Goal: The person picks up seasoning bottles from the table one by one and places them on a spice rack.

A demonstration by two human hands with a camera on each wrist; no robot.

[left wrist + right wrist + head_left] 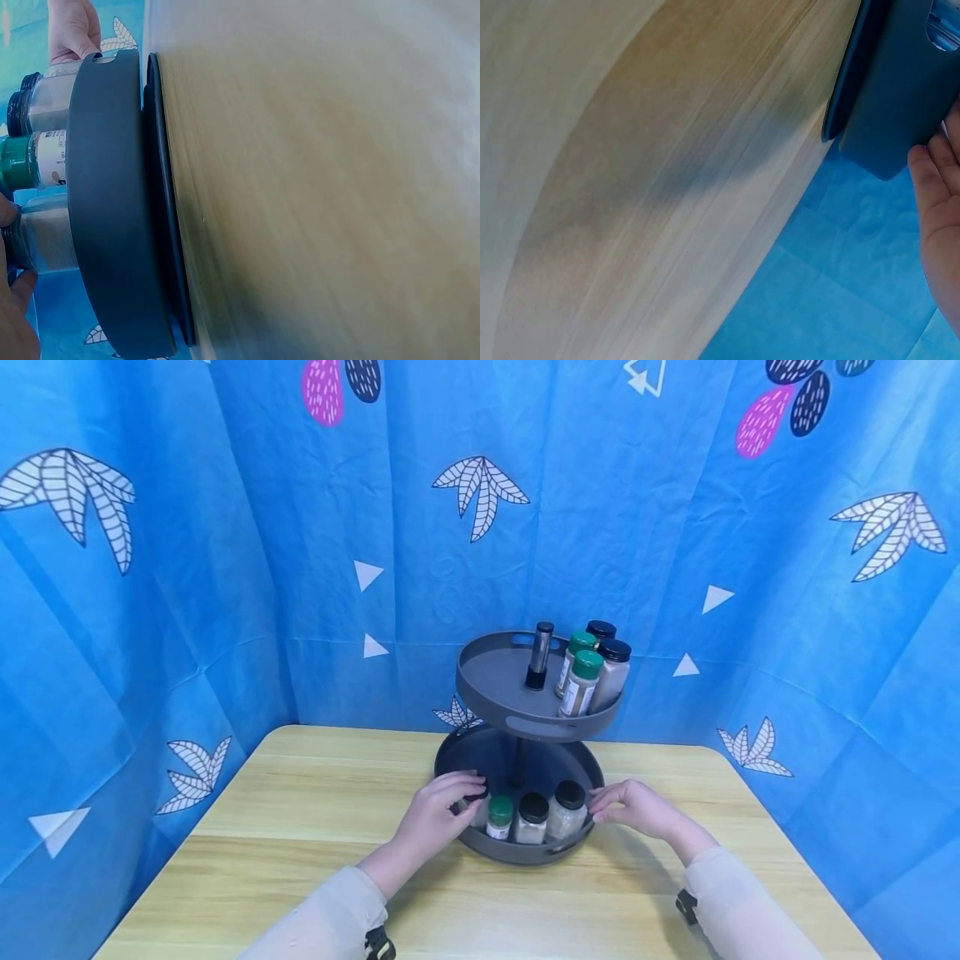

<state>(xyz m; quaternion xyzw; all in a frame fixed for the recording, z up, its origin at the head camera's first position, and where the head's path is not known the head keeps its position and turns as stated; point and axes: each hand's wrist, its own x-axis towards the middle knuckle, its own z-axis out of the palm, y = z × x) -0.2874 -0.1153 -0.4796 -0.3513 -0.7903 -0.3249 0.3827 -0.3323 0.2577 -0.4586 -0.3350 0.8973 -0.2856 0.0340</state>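
Note:
A two-tier round dark grey turntable organizer (525, 852) stands on the table. On its lower tier, my left hand (442, 806) holds a clear jar (51, 234) by its dark lid at the left end of a row. Beside that jar stand a green-capped spice bottle (498, 818) and two black-lidded jars, one in the middle (532, 818) and one at the right (566, 810). My right hand (636, 806) touches the lower tier's right rim, its fingers fairly straight against the wall in the right wrist view. Part of the left jar is hidden behind my left fingers in the head view.
The upper tier (495, 681) overhangs the back of the lower one. It carries two green-capped bottles (581, 685) and two black-lidded jars (612, 668) at its right, near a central post (540, 656). A blue patterned curtain (480, 585) hangs behind the wooden table (337, 785).

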